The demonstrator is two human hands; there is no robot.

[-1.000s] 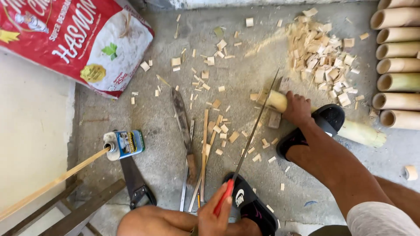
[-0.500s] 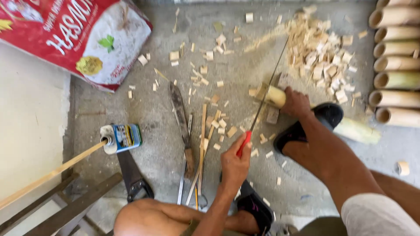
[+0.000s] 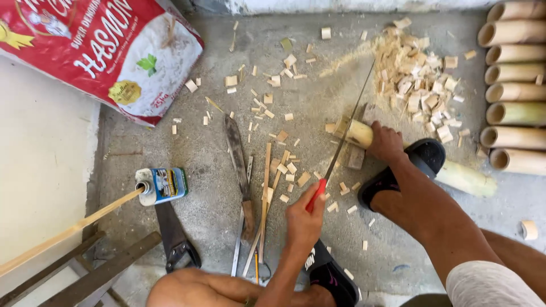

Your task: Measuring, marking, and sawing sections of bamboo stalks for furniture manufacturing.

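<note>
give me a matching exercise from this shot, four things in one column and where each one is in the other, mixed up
Things:
1. saw
2. bamboo piece
3. red and white sack
4. machete

Places:
A. top left corner, lying on the floor
B. flat on the concrete beside thin wooden strips, touched by no hand
C. pinned under the right hand, its far end running out past a black sandal
D. gripped at its red handle by the left hand, blade across the bamboo

Pairs: 1-D, 2-C, 3-A, 4-B
</note>
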